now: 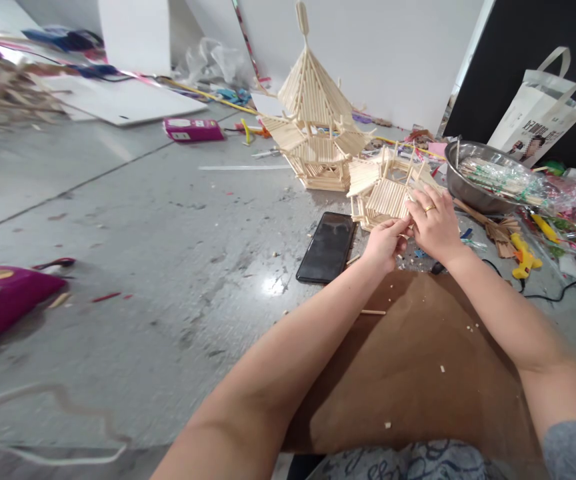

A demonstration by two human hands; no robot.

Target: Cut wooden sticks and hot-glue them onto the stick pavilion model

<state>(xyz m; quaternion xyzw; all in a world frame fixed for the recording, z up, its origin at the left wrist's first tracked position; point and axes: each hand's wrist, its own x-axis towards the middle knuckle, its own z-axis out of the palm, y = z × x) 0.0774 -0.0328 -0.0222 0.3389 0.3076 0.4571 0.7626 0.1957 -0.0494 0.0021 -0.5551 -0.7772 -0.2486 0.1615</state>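
Right of the phone (326,248), the low stick model (387,199) appears part-built, two visible roof panels done, top still open; left hand (386,241) and right hand (434,223) meet at it, fingers bent, whether grasping a stick cannot be told.

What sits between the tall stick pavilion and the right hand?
The lower stick model sits between the tall stick pavilion and the right hand, as the head view shows.
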